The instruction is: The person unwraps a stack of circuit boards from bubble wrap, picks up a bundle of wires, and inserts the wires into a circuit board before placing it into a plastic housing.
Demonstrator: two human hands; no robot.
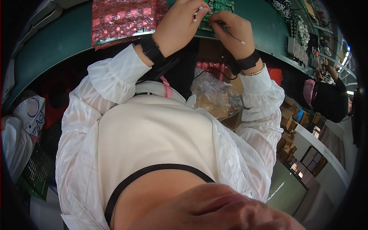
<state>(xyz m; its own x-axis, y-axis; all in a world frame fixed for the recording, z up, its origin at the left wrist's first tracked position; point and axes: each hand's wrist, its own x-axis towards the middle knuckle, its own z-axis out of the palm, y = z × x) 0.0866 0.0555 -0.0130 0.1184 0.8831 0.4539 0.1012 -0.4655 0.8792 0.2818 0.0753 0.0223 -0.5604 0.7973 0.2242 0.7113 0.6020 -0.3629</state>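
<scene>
At the top of the view, both my hands work over a green circuit board [223, 5] on the table. My left hand [180, 27] is closed in a pinch, with a short dark wire with small white ends [196, 14] between its fingers. My right hand [238, 30] is pinched too, its fingertips at the board's edge. A thin dark wire with a white tip [242, 42] runs out from it across the palm. What lies right under the fingertips is partly hidden.
Pink bubble wrap [123, 19] lies left of my hands on the green table [57, 46]. Below the table edge is a clear plastic bag [218, 94] in a carton. White parts [303, 32] sit at the far right, where another person [326, 96] works. Cardboard boxes [287, 119] are stacked beyond.
</scene>
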